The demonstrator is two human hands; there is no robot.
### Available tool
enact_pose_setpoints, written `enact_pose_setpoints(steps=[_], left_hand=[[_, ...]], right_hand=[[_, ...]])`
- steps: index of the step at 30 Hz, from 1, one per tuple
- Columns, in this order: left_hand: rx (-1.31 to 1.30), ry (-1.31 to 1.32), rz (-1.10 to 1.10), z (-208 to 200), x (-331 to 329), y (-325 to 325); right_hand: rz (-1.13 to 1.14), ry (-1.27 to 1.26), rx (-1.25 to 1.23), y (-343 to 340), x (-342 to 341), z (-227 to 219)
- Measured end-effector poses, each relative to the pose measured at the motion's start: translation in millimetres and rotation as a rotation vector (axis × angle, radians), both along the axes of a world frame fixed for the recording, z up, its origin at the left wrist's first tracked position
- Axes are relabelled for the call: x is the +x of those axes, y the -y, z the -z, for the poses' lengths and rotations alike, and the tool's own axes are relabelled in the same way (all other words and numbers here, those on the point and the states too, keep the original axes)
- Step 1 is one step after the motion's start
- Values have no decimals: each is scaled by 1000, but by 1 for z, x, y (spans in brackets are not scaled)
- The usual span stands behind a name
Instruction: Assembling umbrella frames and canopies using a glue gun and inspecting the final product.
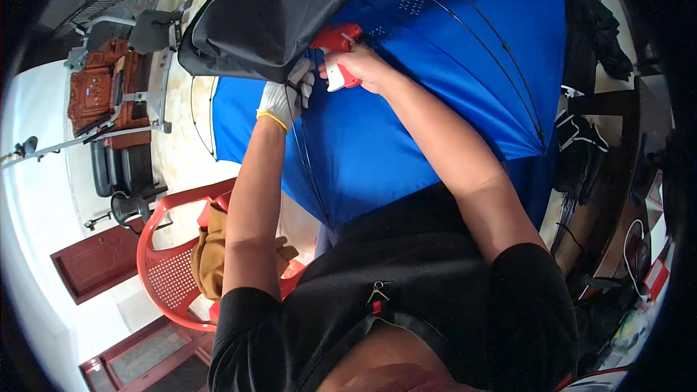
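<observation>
The gloved left hand (296, 86) is curling beside the black fabric's (254, 22) near edge; its hold cannot be told. Just right, the red-and-white tool (338, 38) is pointing its handle bodyward, the bare right hand (368, 67) grasping it over the blue umbrella canopy (377, 152).

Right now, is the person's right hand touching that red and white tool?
Touching. The head view shows it: the right hand is wrapped around the red and white tool, with no gap between them.
</observation>
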State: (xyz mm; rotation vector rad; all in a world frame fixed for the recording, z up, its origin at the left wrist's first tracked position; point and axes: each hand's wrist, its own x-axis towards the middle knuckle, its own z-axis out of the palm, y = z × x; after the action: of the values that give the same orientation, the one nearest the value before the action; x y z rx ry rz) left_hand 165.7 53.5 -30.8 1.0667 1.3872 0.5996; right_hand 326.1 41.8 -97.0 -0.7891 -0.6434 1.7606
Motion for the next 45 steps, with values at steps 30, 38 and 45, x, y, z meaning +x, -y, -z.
enact_pose_setpoints(steps=[30,38,45], left_hand=[[1040,-1492,294,-51,-16,113],[779,-1658,363,8,-1,122],[775,-1696,386,9,4,120]], right_hand=[[-6,159,204,13,35,-78],[-163,284,-2,127,16,-50],[-26,478,116,149,-12,-16]])
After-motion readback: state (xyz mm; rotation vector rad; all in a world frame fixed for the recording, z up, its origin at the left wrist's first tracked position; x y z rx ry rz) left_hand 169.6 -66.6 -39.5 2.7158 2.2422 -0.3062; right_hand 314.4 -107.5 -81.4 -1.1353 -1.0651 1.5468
